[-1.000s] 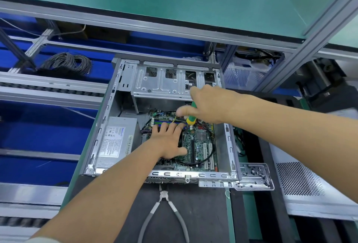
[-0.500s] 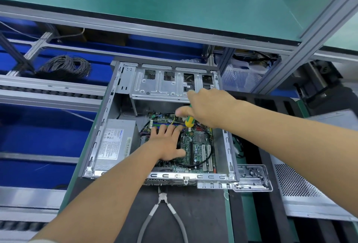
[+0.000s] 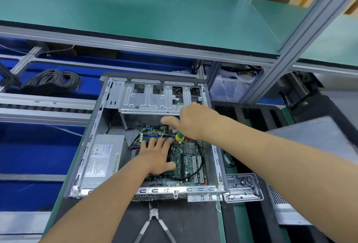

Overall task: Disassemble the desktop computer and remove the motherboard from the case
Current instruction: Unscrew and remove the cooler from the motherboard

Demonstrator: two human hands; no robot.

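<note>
The left hand (image 3: 157,157) lies open and flat on the green, chip-studded motherboard (image 3: 190,160) inside the bare sheet-metal case (image 3: 85,157). The right hand (image 3: 193,121) grips a green-and-yellow screwdriver handle (image 3: 179,137).

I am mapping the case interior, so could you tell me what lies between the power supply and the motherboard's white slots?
The left hand, flat on the motherboard, in the head view.

Right hand (image 3: 193,120) thumb newly extended

Power supply (image 3: 102,157) label (print illegible)
</note>
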